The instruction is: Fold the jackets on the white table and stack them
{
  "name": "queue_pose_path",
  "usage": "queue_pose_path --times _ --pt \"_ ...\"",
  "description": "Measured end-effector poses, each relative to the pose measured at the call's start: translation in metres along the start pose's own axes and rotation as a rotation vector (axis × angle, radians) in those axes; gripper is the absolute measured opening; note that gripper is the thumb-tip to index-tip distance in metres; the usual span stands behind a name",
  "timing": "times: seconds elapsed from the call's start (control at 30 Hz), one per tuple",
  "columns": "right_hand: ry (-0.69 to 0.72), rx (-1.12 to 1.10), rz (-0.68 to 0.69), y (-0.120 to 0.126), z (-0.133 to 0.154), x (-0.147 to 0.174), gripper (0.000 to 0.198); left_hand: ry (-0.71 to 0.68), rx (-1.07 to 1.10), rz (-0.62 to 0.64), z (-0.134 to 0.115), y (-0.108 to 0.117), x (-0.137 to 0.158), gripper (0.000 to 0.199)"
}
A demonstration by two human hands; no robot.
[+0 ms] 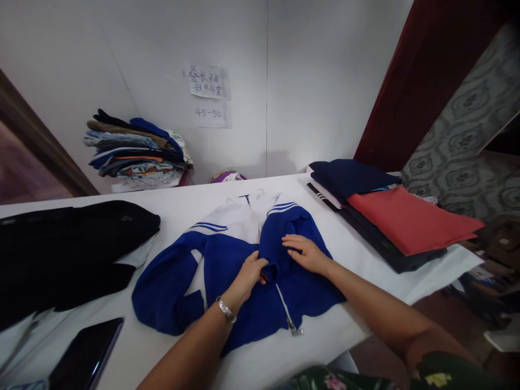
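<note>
A blue and white zip jacket with striped shoulders lies front up on the table before me. Its right-side sleeve is folded inward over the front, while the left-side sleeve bends out on the table. My left hand, a silver watch on its wrist, pinches the cuff end of the folded sleeve near the zip. With fingers stretched out, my right hand rests flat on that same sleeve. The zip's lower end hangs near the jacket's hem.
Black garments lie at the left, with a dark phone in front of them. A tall pile of folded clothes stands at the back left. More folded clothes, topped by a red one, sit at the right on the white table.
</note>
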State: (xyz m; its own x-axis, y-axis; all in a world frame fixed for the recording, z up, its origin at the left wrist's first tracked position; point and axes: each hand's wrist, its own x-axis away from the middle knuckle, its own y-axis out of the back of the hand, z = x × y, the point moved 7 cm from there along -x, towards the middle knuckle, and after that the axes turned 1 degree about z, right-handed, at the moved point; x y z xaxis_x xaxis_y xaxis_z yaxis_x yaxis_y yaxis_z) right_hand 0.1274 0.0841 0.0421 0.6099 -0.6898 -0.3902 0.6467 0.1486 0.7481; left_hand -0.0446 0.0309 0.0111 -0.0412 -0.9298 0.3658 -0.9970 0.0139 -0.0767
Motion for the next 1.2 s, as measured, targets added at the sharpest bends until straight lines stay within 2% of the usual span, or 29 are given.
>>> queue_pose_path --times 0.1,0.2,0.3,0.47,0.57,0.73,0.9,1.07,1.2 --pt "-0.128 0.158 -0.102 0.021 -0.031 -0.024 0.037 0.009 0.062 0.021 0.001 0.002 -0.001 0.013" --pt "-0.343 0.355 -0.052 0.032 -0.07 -0.04 0.044 0.025 0.157 0.035 0.003 0.006 -0.003 0.015" --pt "-0.518 0.437 0.011 0.037 -0.104 -0.037 0.044 0.038 0.282 0.007 0.004 0.013 -0.006 0.017" --pt "-0.582 0.411 -0.012 0.04 -0.135 -0.025 0.044 0.106 0.455 -0.115 0.01 0.021 -0.01 0.015" --pt "-0.601 0.379 -0.043 0.044 -0.145 -0.023 0.048 0.099 0.434 -0.098 0.01 0.018 -0.009 0.02" --pt "-0.589 0.278 -0.049 0.045 -0.153 -0.022 0.046 0.051 0.329 0.03 0.005 0.01 -0.005 0.033" --pt "-0.623 0.131 -0.125 0.051 -0.152 -0.008 0.049 0.005 0.306 0.067 -0.001 0.009 -0.003 0.028" --pt "-0.622 -0.017 -0.211 0.046 -0.123 0.043 0.053 0.052 0.314 0.016 0.001 0.013 -0.004 0.02" --pt "-0.575 -0.227 -0.33 0.033 -0.092 0.097 0.057 0.134 0.44 -0.042 0.0 0.015 -0.001 0.017"
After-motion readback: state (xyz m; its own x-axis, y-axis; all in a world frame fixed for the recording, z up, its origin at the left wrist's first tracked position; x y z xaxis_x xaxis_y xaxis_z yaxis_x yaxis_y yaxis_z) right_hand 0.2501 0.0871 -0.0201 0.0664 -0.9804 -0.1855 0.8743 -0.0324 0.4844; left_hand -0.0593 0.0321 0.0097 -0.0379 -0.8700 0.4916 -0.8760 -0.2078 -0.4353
